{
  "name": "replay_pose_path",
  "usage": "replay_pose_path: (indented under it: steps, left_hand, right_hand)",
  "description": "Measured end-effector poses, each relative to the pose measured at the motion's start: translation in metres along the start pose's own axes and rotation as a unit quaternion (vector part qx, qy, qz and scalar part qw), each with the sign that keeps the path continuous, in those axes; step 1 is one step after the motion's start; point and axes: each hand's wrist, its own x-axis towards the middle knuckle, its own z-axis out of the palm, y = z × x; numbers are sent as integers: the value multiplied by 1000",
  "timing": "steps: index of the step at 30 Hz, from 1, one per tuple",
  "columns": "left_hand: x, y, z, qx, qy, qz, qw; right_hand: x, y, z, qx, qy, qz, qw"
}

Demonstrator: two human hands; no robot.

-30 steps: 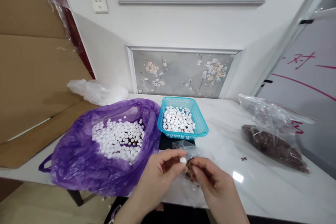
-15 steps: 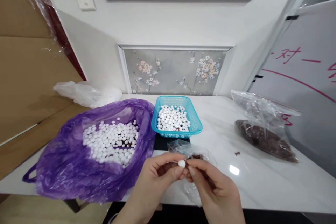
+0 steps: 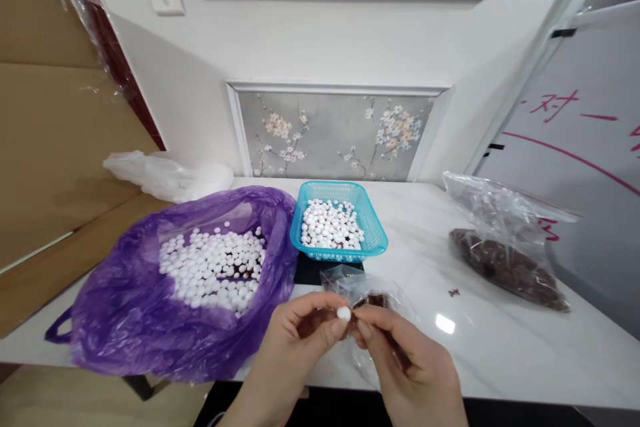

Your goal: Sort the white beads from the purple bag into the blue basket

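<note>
Between the thumb and index finger of my left hand is a small white round cap-like piece. My right hand is pinched closed just beside that piece; whatever its fingertips hold is too small and hidden to name. Beneath both hands lies a clear plastic bag with small brown pieces in it. Behind them, a blue perforated basket contains many white round pieces, with a little brown among them. To the left, an open purple plastic bag holds many more of the same white pieces.
A clear bag full of dark brown pieces stands on the right of the white table. One tiny brown piece lies loose nearby. A cardboard box and white plastic bag are at left. A whiteboard leans at right.
Both hands keep their pinch, nearly in the same place. The white piece has shifted very slightly left, widening the gap to the right fingertips. The camera view has moved a little.
</note>
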Motion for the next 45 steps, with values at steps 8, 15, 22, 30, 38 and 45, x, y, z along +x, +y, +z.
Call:
replay_pose_path:
  steps: [8,15,22,30,38,45]
  left_hand:
    - [0,-8,-7,-2,-16,-1,1000]
    - [-2,-13,-5,-41,-20,-7,999]
    - [-1,-14,-5,11,-26,26,999]
    - [1,-11,-2,58,-33,88,994]
    - [-1,-13,-2,25,-35,65,997]
    - [-2,-8,-1,41,-43,55,997]
  right_hand:
    - [2,-2,-1,19,11,-27,999]
    - [1,-6,-2,59,-1,4,998]
    - [3,0,-4,46,-27,-10,999]
    - [6,2,-5,-11,-37,-74,997]
    - [2,0,0,57,12,-35,998]
    - [1,1,-1,35,12,-6,999]
